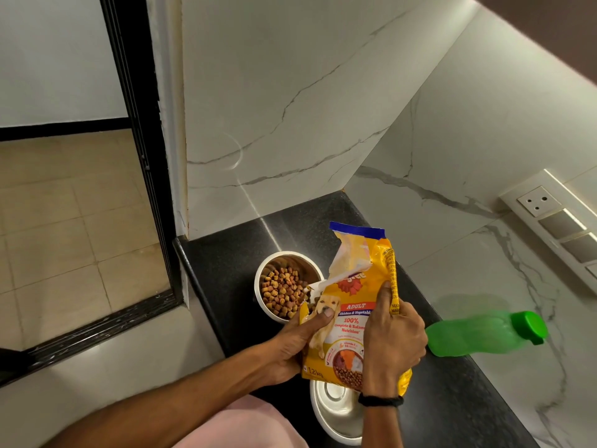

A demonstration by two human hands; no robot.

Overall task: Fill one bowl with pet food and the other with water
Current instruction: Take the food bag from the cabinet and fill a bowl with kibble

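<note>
Head view | two bowls (288,286) (336,412) | one bottle (484,333) | left hand (290,344), right hand (392,337) grasping one bag (352,321)

Both forearms are seen bare. A black band (381,400) is worn around the right wrist, and a pale pink garment (239,425) is visible below.

the yellow pet food bag (350,318) covered the near-right rim of the kibble-filled steel bowl (284,286) and much of the second steel bowl (336,412), whose inside could not be judged. the left hand (292,344) had its fingers tucked behind the bag, only the thumb showing. the right hand (392,337) hid the bag's right edge and the base of the green bottle (484,333). the bag's brand name was crumpled and unreadable. the switch panel (559,224) ran off the right edge.
</note>
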